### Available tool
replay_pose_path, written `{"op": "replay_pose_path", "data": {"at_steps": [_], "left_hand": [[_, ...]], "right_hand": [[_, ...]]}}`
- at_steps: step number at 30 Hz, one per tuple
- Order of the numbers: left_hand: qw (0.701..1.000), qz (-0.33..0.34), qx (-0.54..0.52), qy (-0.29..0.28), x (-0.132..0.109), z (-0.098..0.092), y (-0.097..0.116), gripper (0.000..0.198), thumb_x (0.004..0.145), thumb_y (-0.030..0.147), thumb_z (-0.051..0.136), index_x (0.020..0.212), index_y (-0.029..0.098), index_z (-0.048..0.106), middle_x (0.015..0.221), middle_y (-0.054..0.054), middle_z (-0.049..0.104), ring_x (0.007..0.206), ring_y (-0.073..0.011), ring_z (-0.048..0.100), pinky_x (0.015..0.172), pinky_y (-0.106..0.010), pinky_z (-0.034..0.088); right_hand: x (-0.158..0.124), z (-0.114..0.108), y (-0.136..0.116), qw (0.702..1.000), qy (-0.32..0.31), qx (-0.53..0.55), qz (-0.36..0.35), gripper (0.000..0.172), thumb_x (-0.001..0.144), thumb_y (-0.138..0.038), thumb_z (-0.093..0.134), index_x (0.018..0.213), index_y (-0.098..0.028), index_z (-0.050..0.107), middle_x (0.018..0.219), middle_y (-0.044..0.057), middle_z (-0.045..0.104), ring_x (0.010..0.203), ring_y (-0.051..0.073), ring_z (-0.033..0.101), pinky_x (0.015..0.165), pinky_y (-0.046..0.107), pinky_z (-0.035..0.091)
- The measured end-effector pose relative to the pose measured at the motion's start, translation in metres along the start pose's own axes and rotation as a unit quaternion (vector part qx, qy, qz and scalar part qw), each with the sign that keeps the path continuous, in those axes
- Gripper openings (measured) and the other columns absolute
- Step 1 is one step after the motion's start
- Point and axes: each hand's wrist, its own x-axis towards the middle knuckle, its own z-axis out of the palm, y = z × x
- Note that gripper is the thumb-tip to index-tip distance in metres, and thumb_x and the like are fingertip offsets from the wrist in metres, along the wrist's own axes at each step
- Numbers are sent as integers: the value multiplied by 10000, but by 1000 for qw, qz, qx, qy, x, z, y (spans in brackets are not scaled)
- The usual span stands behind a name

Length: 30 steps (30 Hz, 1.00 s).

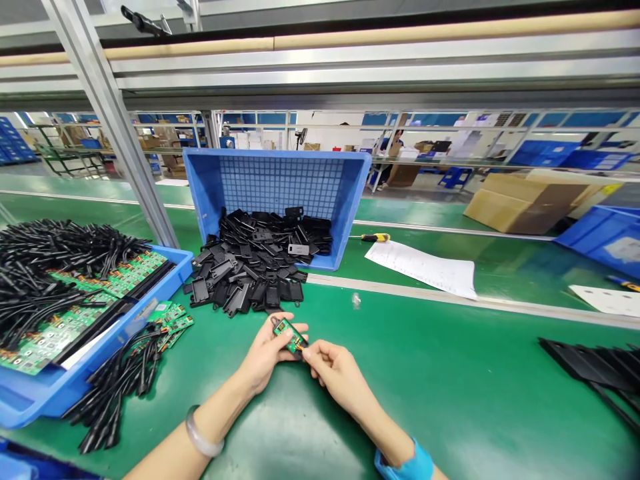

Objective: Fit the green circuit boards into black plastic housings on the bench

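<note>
A green circuit board [286, 335] sits in a small black plastic housing, held by my left hand [263, 357] with the thumb on the board. My right hand [337, 373] pinches at the board's near end, where thin coloured wires [300, 347] show; its fingertips partly hide this end. Beyond my hands, many loose black housings [245, 277] spill from a tipped blue crate [357, 200]. To the left, more circuit boards with black cables [133, 360] lie on the bench, beside a blue tray [75, 387] filled with boards and cables.
A yellow-black screwdriver [376, 237] and a paper sheet [425, 267] lie behind on the right. A small clear plastic piece [356, 300] is on the green bench [425, 400]. Black parts [595, 367] stand at right. A metal post [113, 120] rises at left.
</note>
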Motion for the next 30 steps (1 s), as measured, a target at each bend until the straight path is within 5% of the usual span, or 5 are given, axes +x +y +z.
{"op": "replay_pose_path", "data": {"at_steps": [6,14,16,20,30], "left_hand": [[995,27,98,-17,3,-1,-2,554,718,394,723,1173,212,465,878,-24,631,756,-153,620,661,-254,515],[969,-150,156,-124,0,-22,16,605,765,458,666,1262,191,448,744,-36,643,638,-189,644,565,-288,515],[973,-138,120,-141,-4,-22,21,571,759,413,691,1234,195,462,848,-62,656,725,-198,656,635,-302,521],[997,-49,32,-55,-1,-17,20,458,698,311,766,1085,212,544,972,-39,628,864,-174,622,749,-299,516],[998,-4,-39,-58,2,-9,11,491,637,194,813,1058,181,560,1083,-104,651,939,-191,623,832,-297,479]], "right_hand": [[-5,-3,-8,997,28,-5,-68,333,798,-324,540,1107,-202,534,592,-45,554,541,139,522,535,222,406],[-5,-22,-24,994,-71,-72,-45,288,802,-235,493,911,-187,756,588,-35,609,498,113,408,497,210,320],[-5,-25,-24,995,-27,-65,-69,306,820,-275,505,984,-176,743,675,-1,657,555,137,477,554,230,374],[-8,-20,-21,971,95,-136,-171,347,894,-354,471,1101,-191,697,670,38,610,600,168,512,589,260,405],[-14,-3,-10,924,132,-234,-273,391,974,-380,362,1179,-212,650,634,20,471,546,152,459,535,256,399]]}}
